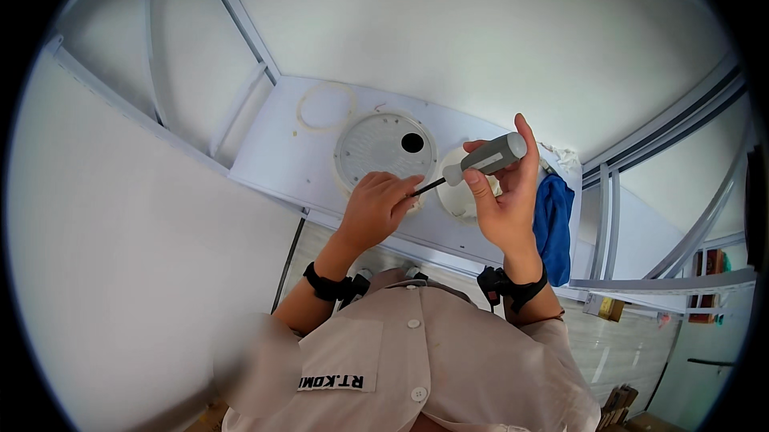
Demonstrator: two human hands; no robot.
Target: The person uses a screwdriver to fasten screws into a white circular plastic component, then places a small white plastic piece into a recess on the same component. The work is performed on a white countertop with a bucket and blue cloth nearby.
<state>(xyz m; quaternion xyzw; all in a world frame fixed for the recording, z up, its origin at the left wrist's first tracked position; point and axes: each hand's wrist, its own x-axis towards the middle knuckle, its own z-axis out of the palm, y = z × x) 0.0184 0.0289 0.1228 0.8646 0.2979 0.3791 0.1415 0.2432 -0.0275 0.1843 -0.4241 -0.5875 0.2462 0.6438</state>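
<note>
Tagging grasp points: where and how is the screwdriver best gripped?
Probably by the thick grey handle, coming from the right, thumb and fingers wrapped around it. It's the widest part and points up and right; the thin dark shaft slants down-left to the left hand. The right hand is at the handle now.

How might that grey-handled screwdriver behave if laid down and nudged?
The screwdriver would probably roll, since its handle looks round at the end. It may swing in an arc, the handle being thicker than the dark shaft. It should be stiff: that shaft looks straight.
</note>
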